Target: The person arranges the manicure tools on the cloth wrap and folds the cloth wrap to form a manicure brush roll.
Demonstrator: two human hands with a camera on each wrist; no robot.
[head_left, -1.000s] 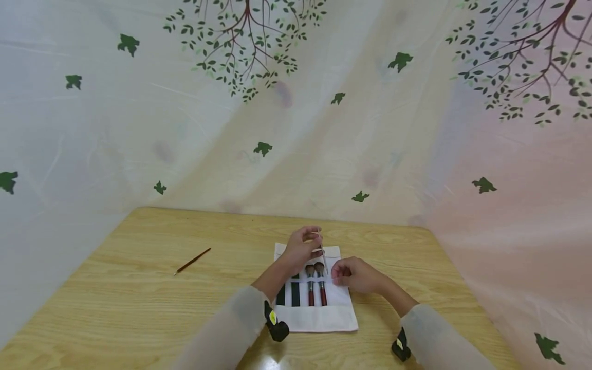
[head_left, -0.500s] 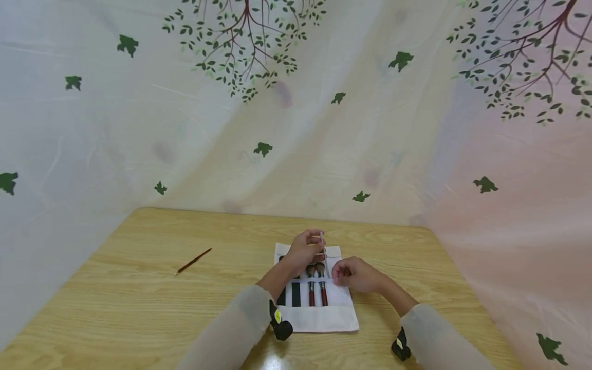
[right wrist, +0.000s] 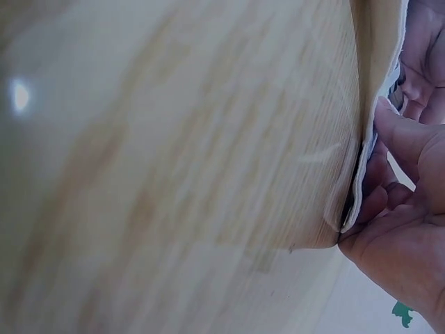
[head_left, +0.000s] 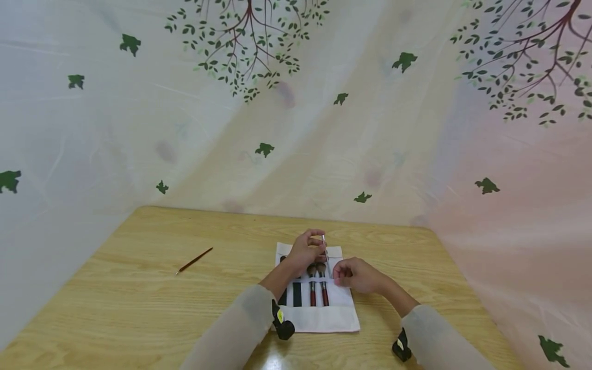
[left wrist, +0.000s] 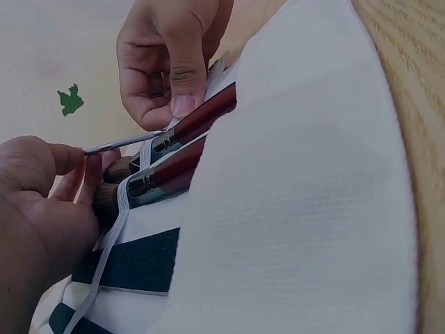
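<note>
On the table lies a white cloth brush roll (head_left: 319, 319). Two makeup brushes with red handles (left wrist: 208, 115) sit in it under a white elastic band (left wrist: 115, 226), beside dark flat strips (left wrist: 139, 261). My left hand (head_left: 305, 254) pinches a thin silver metal rod with a knurled grip (left wrist: 125, 143), above the roll's far part. The rod slants down to the band, right of the brushes; its lower end is hidden by my right hand (head_left: 356, 275). That hand pinches the roll's right edge by the band, thumb on top in the right wrist view.
A slim brown paintbrush (head_left: 194, 261) lies apart on the left side of the wooden table (head_left: 115, 298). Behind the table hangs a pale cloth backdrop (head_left: 208, 154) printed with leaves and branches.
My left hand has shifted slightly right and towards me with the metal rod, whose lower end has come down to the band. The right hand has stayed at the roll's edge.
</note>
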